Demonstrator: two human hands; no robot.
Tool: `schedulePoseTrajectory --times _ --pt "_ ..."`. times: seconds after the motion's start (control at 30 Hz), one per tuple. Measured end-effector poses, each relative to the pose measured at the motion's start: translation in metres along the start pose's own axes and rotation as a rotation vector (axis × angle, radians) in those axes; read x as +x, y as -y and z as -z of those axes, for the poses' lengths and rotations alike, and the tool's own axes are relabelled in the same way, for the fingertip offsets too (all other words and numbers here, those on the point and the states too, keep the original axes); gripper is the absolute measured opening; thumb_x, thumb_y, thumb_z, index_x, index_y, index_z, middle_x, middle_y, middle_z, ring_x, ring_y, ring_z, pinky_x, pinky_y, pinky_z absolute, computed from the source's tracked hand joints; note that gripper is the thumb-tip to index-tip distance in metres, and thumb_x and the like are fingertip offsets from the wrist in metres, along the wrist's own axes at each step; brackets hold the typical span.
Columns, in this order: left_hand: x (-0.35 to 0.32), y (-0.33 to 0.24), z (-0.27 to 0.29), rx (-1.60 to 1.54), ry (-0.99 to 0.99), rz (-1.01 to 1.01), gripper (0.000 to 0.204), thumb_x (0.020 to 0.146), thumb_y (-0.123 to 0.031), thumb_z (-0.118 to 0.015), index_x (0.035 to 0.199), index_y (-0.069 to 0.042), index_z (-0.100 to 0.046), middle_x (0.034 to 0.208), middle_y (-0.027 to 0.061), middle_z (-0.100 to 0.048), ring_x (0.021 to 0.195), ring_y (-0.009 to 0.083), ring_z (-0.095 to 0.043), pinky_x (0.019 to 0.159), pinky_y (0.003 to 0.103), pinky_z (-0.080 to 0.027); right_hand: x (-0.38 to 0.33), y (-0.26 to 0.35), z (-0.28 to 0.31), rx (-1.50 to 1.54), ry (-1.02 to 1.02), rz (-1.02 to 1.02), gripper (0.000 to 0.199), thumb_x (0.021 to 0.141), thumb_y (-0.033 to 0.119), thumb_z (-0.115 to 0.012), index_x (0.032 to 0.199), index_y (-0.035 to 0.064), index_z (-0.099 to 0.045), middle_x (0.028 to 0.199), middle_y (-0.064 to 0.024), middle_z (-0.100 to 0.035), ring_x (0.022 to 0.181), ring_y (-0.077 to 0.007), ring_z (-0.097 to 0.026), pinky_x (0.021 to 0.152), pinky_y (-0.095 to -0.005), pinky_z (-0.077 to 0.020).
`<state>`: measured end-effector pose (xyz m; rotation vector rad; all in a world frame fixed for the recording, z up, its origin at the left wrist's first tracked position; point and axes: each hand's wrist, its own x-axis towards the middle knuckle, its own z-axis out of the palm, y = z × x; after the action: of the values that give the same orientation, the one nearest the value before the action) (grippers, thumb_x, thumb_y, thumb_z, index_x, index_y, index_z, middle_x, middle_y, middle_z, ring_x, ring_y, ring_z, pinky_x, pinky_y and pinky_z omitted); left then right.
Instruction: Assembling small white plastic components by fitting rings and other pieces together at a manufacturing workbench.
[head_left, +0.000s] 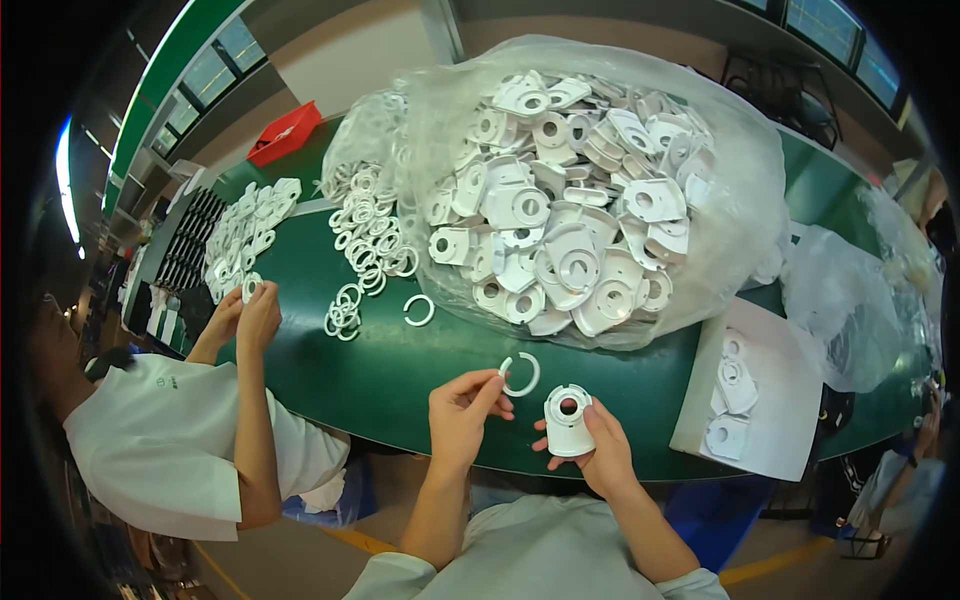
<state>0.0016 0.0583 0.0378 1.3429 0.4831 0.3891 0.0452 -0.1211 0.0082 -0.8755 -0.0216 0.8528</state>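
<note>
Between thumb and fingers my left hand [462,412] pinches a white split ring [535,378], its gap toward the top. Just to the right, my right hand [606,452] grips a white plastic housing [570,432] with a round hole and a raised, notched collar near its upper end. The ring and the housing are close together but apart, both over the table's near edge. Beyond them, a clear plastic bag [745,230] lies open, heaped with similar white housings [582,270]. To its left spreads a pile of white split rings [372,235], with one loose ring [419,311] nearer me.
The green table [300,375] runs across the view. On the right stands an open white box [765,400] with several housings, beside crumpled clear plastic [840,300]. At the left, a co-worker [170,440] handles a small white part near more parts [250,225]. A red tray [284,134] sits behind.
</note>
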Motion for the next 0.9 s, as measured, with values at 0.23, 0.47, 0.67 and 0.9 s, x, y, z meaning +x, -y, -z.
schedulePoseTrajectory --times 0.23,0.47,0.67,0.9 --pt "-0.018 0.016 -0.021 -0.107 0.153 0.169 0.015 0.089 -0.001 -0.058 0.098 0.009 -0.063 0.079 0.0135 -0.066 0.064 0.0158 -0.065 0.054 0.024 -0.053 0.001 -0.002 0.001 0.036 -0.006 0.026 0.044 0.101 0.037 -0.031 0.127 0.0033 -0.041 0.115 -0.0146 -0.057 0.091 -0.0298 -0.064 0.059 -0.0395 -0.0575" --pt "-0.021 0.022 -0.022 -0.038 0.168 0.162 0.016 0.089 -0.001 -0.059 0.100 0.009 -0.064 0.080 0.0126 -0.067 0.064 0.0145 -0.064 0.052 0.022 -0.051 0.002 -0.005 0.002 -0.001 0.003 0.041 0.043 0.100 0.034 -0.033 0.129 0.0031 -0.040 0.116 -0.0127 -0.056 0.094 -0.0271 -0.062 0.063 -0.0408 -0.0585" --pt "-0.025 0.018 -0.023 0.053 0.143 0.151 0.016 0.088 -0.001 -0.060 0.100 0.009 -0.064 0.079 0.0111 -0.067 0.064 0.0126 -0.064 0.053 0.022 -0.051 0.000 -0.007 0.001 -0.057 0.000 0.038 0.034 0.096 0.012 -0.042 0.129 0.0020 -0.040 0.114 -0.0127 -0.055 0.094 -0.0275 -0.062 0.067 -0.0410 -0.0596" --pt "-0.026 0.004 -0.023 0.325 0.088 -0.033 0.012 0.085 0.000 -0.062 0.095 0.006 -0.066 0.080 0.0066 -0.064 0.065 0.0095 -0.062 0.053 0.020 -0.048 -0.001 -0.005 0.000 -0.087 0.047 0.078 0.037 0.092 0.002 -0.045 0.128 0.0022 -0.039 0.114 -0.0183 -0.058 0.092 -0.0318 -0.065 0.067 -0.0406 -0.0601"
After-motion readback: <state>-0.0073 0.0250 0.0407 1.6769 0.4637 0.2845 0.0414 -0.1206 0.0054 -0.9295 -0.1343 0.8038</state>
